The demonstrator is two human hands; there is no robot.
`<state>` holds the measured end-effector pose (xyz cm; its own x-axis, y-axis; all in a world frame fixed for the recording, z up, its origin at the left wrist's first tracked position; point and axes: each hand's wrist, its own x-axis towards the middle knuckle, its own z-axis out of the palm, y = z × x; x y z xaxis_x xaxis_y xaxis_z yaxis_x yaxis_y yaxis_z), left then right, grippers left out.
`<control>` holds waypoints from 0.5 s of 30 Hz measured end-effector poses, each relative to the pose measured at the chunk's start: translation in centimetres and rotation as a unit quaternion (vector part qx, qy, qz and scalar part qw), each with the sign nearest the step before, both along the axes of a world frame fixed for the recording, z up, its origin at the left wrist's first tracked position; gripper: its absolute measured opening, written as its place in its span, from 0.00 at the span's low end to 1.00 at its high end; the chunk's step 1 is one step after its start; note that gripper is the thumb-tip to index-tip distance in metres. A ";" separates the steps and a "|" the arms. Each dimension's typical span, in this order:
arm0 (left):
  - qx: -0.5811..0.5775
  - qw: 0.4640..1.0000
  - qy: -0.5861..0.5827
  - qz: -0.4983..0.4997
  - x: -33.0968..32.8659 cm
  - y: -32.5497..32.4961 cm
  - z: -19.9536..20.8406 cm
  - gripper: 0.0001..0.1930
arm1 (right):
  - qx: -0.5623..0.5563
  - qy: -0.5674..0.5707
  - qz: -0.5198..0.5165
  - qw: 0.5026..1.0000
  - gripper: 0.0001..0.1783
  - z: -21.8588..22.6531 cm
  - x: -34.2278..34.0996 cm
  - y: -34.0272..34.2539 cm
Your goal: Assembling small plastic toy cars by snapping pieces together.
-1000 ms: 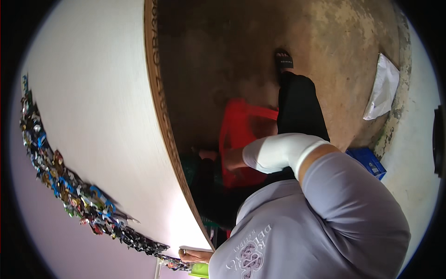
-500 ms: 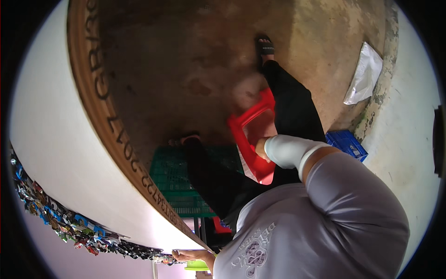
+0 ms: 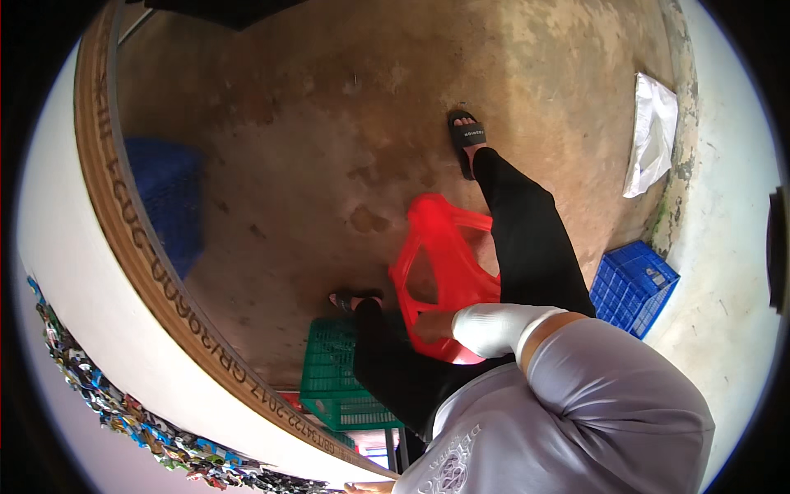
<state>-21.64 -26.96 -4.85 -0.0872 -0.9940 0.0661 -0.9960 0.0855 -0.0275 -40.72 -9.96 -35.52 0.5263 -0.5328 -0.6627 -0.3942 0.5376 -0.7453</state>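
head view: our right hand (image 3: 429, 326), in a white sleeve, grips the rim of a red plastic basin (image 3: 444, 276), tilted and blurred, beside our leg above the brown concrete floor (image 3: 329, 123); contents not discernible. a green plastic crate (image 3: 333, 379) sits below. our left hand (image 3: 366, 487) touches the white table's edge (image 3: 164, 288); grip unclear.

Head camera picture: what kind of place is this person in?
Probably a small workshop or sorting room. There is a bare stained concrete floor, plastic crates in green and blue, and a big white table with a heap of small colourful pieces along its far side.
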 end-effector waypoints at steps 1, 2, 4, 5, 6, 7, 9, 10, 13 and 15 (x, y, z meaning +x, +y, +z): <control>-0.005 1.000 -0.002 -0.007 0.0 -0.4 0.0 0.16 | -0.005 0.001 -0.006 1.000 0.13 0.0 0.0 -0.5; -0.010 1.000 -0.004 -0.013 0.0 -0.6 0.0 0.16 | -0.017 0.004 -0.051 0.999 0.13 0.0 0.0 -0.9; -0.024 0.999 -0.011 -0.020 0.4 -0.9 0.2 0.16 | -0.038 0.004 -0.096 0.995 0.14 0.2 0.0 -2.0; -0.032 0.999 -0.014 -0.022 0.8 -0.9 0.3 0.16 | -0.045 -0.001 -0.085 0.995 0.14 0.5 -0.1 -2.5; -0.041 0.999 -0.019 -0.023 1.3 -0.6 0.5 0.17 | -0.053 -0.008 -0.073 0.996 0.15 0.8 -0.1 -2.8; -0.051 0.998 -0.025 -0.023 1.9 -0.3 0.8 0.17 | -0.063 -0.010 -0.072 0.995 0.15 0.9 -0.1 -3.2; -0.072 0.996 -0.036 -0.023 3.1 0.7 1.5 0.17 | -0.056 -0.020 -0.040 0.997 0.17 0.7 -0.1 -3.7; -0.082 0.996 -0.037 -0.024 3.4 1.2 1.4 0.17 | -0.065 -0.018 -0.041 0.997 0.17 -0.7 0.3 -3.6; -0.112 0.992 -0.042 -0.026 4.5 3.2 0.9 0.18 | -0.101 -0.055 -0.089 0.989 0.17 -4.6 0.9 -4.7; -0.138 0.989 -0.053 -0.018 5.7 4.8 1.6 0.19 | -0.133 0.032 -0.129 0.982 0.17 -1.9 -3.8 -8.8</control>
<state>-15.95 -22.15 -3.29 -0.1437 -0.9352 0.3237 -0.9826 0.0960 -0.1589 -44.47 -18.78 -37.40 0.3138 -0.8019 -0.5084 -0.3208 0.4144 -0.8517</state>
